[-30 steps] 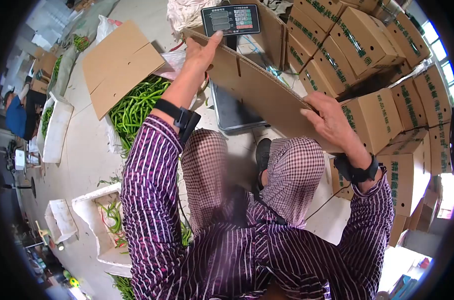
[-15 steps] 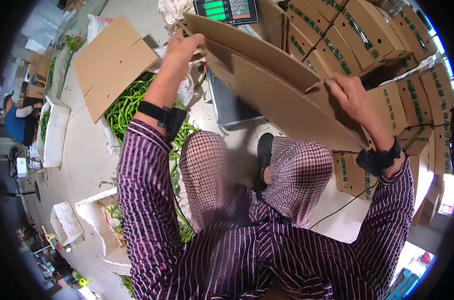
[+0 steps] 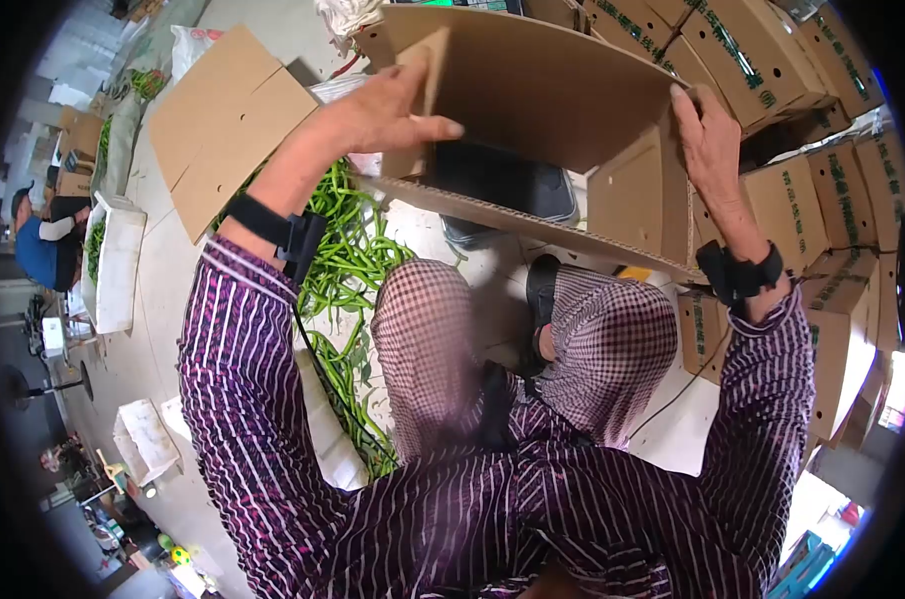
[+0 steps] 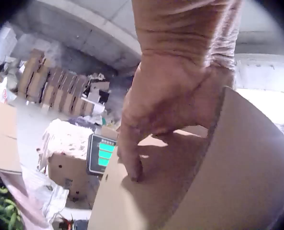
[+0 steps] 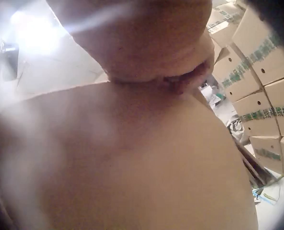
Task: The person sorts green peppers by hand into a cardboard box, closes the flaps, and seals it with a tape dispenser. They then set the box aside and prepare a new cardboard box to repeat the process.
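Note:
A brown cardboard box [image 3: 562, 85], spread into a four-sided shape, is held in front of my knees. Through its open bottom the dark scale platform [image 3: 507, 185] shows. At the box's left end is my left hand [image 3: 388, 115], its fingers against the end flap and its thumb stretched over the inside. In the left wrist view a fingertip of the left hand [image 4: 173, 98] meets one panel, and another panel's edge stands close by. My right hand [image 3: 710, 140] grips the upper right corner, thumb over the rim. Cardboard fills most of the right wrist view.
Printed cartons [image 3: 732, 60] are stacked at the right. A flat cardboard sheet [image 3: 228, 125] lies at the left near green chili peppers [image 3: 348, 245] spread on the floor. White foam boxes [image 3: 113, 265] stand further left, with another person [image 3: 38, 240] beside them. The scale's display [image 4: 103, 153] glows green.
The flattened cardboard has opened out into a box. My left hand has moved to its left end and my right hand up along its right corner. The scale display lit up.

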The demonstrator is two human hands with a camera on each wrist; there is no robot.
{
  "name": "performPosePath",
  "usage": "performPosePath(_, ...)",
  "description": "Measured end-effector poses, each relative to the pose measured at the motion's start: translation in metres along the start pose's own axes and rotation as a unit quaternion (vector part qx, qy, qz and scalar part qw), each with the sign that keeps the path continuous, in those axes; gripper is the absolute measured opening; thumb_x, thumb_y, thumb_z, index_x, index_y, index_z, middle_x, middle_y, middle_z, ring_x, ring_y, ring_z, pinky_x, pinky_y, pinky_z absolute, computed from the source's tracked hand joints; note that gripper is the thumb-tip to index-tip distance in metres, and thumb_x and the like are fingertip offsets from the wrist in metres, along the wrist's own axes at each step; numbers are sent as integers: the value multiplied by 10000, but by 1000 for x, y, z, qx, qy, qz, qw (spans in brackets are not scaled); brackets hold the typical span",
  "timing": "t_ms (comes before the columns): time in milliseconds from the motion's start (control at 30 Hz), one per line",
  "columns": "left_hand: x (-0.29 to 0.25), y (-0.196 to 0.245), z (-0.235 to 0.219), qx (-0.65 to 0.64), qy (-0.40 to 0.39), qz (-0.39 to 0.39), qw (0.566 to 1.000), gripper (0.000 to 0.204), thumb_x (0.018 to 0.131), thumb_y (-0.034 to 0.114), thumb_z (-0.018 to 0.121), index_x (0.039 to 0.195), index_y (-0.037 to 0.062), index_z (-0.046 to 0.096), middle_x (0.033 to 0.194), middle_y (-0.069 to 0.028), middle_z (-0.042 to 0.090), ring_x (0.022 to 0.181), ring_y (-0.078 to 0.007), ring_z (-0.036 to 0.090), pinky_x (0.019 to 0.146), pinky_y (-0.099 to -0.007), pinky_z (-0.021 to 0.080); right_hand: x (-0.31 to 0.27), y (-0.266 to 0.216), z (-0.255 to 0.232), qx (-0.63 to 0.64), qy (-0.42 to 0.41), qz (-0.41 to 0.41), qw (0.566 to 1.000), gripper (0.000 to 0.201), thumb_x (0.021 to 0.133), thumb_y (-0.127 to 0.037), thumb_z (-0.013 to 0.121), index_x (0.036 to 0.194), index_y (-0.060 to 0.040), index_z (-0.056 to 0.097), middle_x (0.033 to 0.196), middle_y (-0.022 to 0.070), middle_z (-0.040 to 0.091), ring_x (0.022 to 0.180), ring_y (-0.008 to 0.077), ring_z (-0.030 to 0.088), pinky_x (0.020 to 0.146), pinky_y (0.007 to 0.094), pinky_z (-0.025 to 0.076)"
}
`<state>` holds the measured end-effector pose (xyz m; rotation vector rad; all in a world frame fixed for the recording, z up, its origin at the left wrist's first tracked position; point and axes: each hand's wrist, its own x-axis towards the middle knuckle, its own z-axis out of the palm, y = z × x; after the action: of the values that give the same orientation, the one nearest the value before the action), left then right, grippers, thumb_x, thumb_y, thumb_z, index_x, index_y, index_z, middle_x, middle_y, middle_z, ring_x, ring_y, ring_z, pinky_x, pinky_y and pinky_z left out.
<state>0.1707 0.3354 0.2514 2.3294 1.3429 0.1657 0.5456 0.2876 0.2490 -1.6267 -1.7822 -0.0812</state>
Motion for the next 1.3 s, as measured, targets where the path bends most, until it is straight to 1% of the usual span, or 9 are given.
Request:
performPosePath(100,-6,14,20,175,-86,18,981,995,765,592,676,1511,119,218,1527,-279,192,1429,-411,152,1150,-496,225,-22,-22,18,120,63,-25,990,161,897,-187,613,903,-26,613,716,121,595,642,318,595,617,375,479)
performPosePath(233,10,-18,9,50,-111,72,990,807,822,607,606,1473,196,362,1550,-213,202,1425,-405,167,1155,-495,203,-54,-6,60,60,-68,-206,974,288,814,-117,678,1090,-69,614,1062,112,611,960,290,586,822,397,470)
performPosePath(400,12,-15,19,104,-69,81,989,533,916,501,541,1358,203,540,1539,-176,271,1405,-391,229,1147,-464,227,-29,-36,84,30,-203,-313,927,778,787,-149,693,1467,-135,316,1509,132,297,1293,349,379,1013,442,392)
performPosePath(533,6,-26,19,38,-70,90,993,553,922,498,528,1358,157,539,1554,-144,260,1423,-352,218,1143,-447,235,-36,-45,108,-11,-304,-367,879,743,812,-192,696,1458,-172,331,1514,108,304,1312,338,372,970,462,422)
performPosePath(600,-2,-36,20,-338,-58,-68,937,620,920,553,491,1361,119,531,1535,-201,271,1427,-340,238,1156,-414,199,-47,-37,119,-2,-309,-368,877,689,815,-185,690,1425,-160,372,1494,114,332,1298,333,385,961,456,430)
performPosePath(767,-12,-31,30,-157,-22,24,987,704,934,597,423,1331,27,536,1519,-192,308,1409,-312,294,1155,-392,224,-31,-50,105,134,-104,-357,918,553,777,-98,689,1296,-117,498,1364,98,484,1190,329,483,967,401,442)
performPosePath(1033,-5,-26,30,-201,-4,-6,979,843,941,686,190,1380,30,487,1477,-97,418,1313,-260,440,1059,-372,355,-20,-38,125,57,-269,-410,870,628,818,-153,674,1393,-185,423,1512,43,338,1313,322,384,961,429,409)
performPosePath(1233,-33,-13,33,-440,58,35,895,1056,824,835,178,1429,-7,379,1438,-193,439,1335,-273,407,1056,-380,331,-16,-35,135,74,-308,-406,857,642,830,-159,671,1411,-167,398,1519,55,324,1319,317,381,965,430,410)
performPosePath(1300,-51,-14,47,-615,125,100,772,912,886,731,343,1411,-13,387,1367,-205,513,1294,-284,466,1082,-410,333,-16,-35,133,80,-306,-397,862,640,835,-159,667,1414,-165,395,1518,57,324,1315,315,384,971,431,408)
